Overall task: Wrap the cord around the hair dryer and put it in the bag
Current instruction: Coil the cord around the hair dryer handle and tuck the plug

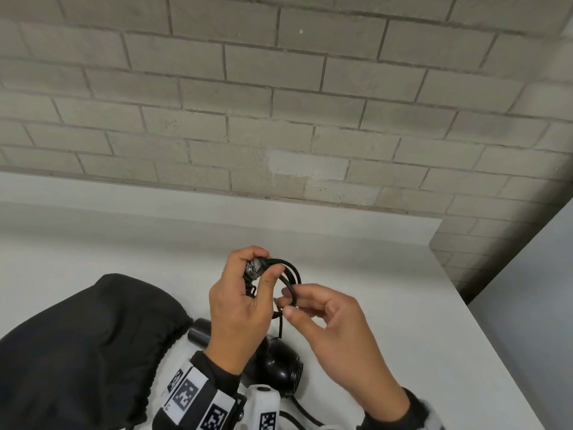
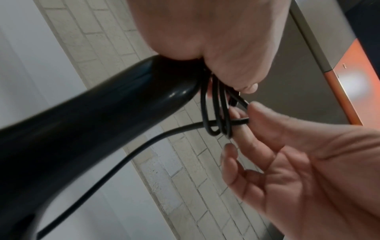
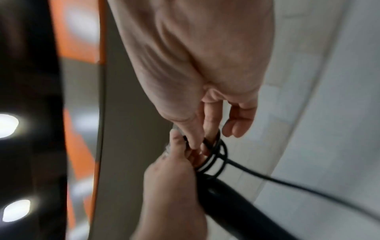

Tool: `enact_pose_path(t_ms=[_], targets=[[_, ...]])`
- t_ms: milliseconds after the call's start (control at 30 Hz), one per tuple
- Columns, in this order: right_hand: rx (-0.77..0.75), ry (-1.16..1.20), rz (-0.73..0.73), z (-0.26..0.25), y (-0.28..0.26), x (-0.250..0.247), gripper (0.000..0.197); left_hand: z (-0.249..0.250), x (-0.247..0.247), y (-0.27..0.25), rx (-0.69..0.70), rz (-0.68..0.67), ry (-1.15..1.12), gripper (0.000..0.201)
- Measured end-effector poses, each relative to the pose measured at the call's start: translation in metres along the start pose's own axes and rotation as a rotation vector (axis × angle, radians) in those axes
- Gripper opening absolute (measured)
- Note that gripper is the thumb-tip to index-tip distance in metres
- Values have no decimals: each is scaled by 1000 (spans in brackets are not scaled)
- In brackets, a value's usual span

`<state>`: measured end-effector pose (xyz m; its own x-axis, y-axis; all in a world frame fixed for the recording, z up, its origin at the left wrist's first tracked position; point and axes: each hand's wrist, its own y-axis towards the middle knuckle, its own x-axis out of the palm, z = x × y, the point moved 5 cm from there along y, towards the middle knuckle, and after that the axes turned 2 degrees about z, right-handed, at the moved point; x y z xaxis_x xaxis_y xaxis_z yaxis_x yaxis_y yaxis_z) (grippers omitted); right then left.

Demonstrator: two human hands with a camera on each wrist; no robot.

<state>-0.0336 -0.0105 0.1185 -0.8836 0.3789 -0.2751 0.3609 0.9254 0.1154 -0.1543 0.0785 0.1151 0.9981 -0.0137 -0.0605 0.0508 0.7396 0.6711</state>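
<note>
The black hair dryer (image 1: 279, 358) is held up over the white table (image 1: 387, 262), its handle (image 2: 92, 121) pointing up and away from me. My left hand (image 1: 263, 265) grips the end of that handle, its thumb pressing several cord loops (image 1: 291, 274) against it. My right hand (image 1: 290, 302), just right of the left, pinches a strand of the black cord (image 2: 236, 121) between thumb and fingers where it crosses the loops (image 3: 216, 155). The remaining cord (image 2: 123, 162) trails down toward the dryer body. The black fabric bag (image 1: 77, 352) lies on the table at the lower left, beside the dryer's nozzle (image 1: 200, 333).
A grey brick wall (image 1: 279, 103) stands right behind the table. The table's right edge (image 1: 483, 321) runs diagonally toward me, with floor beyond it. White table surface shows behind and to the right of my hands.
</note>
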Motion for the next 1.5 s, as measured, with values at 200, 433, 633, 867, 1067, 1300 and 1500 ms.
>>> enact_pose_path(t_ms=[200,433,633,867,1067,1300,1500], targets=[[-201,-329,77,-1,-11,10,14,-3,3,-1,22,-5,6,19],[151,245,-39,-13,-10,-4,16,-2,0,-2,61,24,17,19],[340,894,-57,3,-10,-5,29,-2,0,-2,58,37,-11,20],[-38,477,-33,34,-25,4,13,-5,2,5,50,27,8,18],[61,647,-129,46,-34,-7,35,-8,5,6,33,11,-12,22],[148,336,-185,77,-54,-45,45,-11,7,11,-6,20,-34,22],[175,787,29,119,-83,-77,39,-11,9,13,-8,13,-32,18]])
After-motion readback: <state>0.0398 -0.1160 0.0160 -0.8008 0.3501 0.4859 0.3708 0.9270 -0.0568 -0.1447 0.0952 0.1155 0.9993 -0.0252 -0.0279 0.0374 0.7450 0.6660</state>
